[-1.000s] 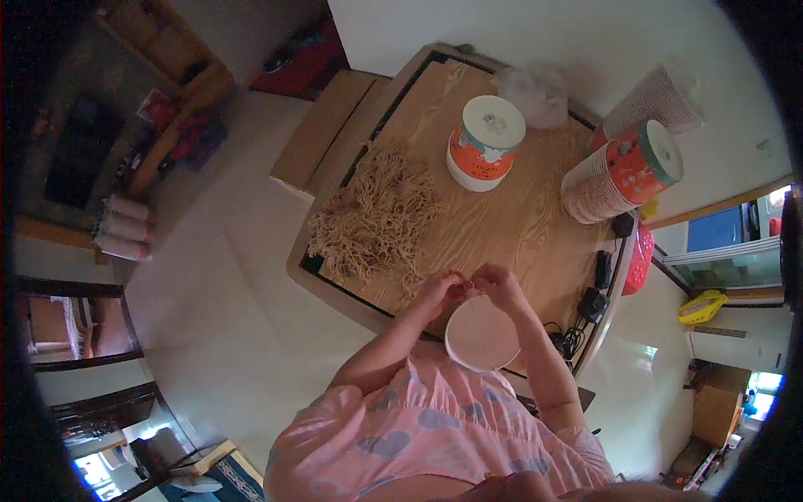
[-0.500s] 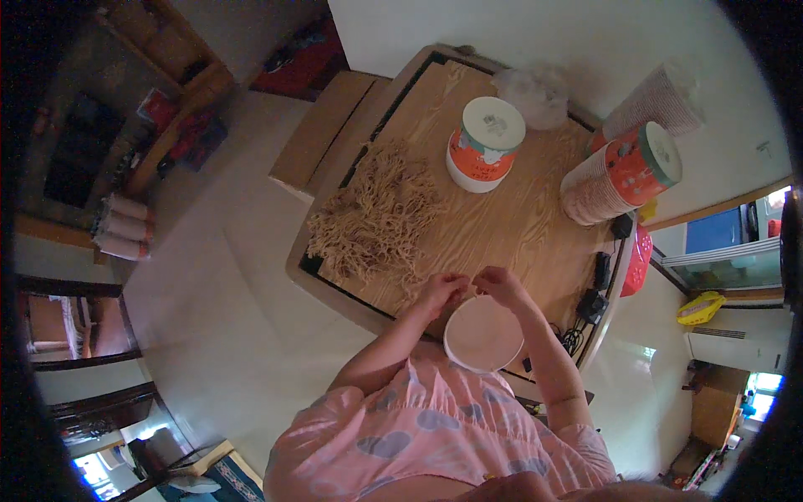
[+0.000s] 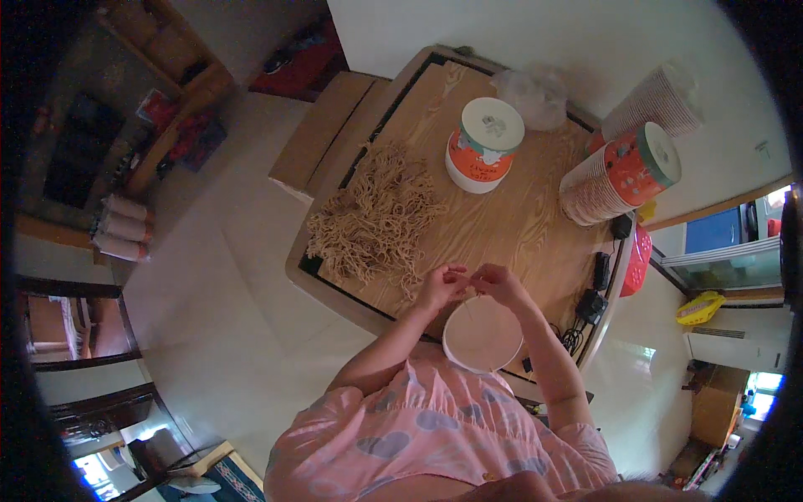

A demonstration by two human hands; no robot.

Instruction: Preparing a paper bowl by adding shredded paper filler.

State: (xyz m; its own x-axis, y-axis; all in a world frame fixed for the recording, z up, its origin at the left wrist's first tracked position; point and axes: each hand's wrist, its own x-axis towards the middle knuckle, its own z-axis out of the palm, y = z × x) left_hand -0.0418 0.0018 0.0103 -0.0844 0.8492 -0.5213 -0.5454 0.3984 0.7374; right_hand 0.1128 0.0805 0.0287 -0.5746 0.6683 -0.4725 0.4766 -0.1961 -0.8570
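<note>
At the table's near edge, close to my body, a round white paper bucket [image 3: 483, 336] stands with its pale inside or base facing up. Above its far rim my left hand [image 3: 445, 284] and my right hand [image 3: 497, 283] come together, fingertips pinched. A thin pale strand [image 3: 470, 311] hangs from between them over the bucket; its upper part is hidden by the fingers. Left of my hands lies a big tangled heap of tan cord [image 3: 376, 213]. Beyond, an orange, white and green bucket [image 3: 485, 146] stands with its pale round end up.
On the right of the wooden table [image 3: 535, 226] lean a stack of nested paper buckets [image 3: 615, 176] and another stack in clear plastic [image 3: 657, 105]. A crumpled plastic bag [image 3: 533, 94] lies at the back. Black adapters [image 3: 592, 305] with cables line the right edge. A cardboard box [image 3: 322, 134] adjoins the left.
My hands have drawn slightly closer and up, fingertips now meeting. The thin strand shows hanging below them, where it could not be made out before. The bucket has barely shifted.
</note>
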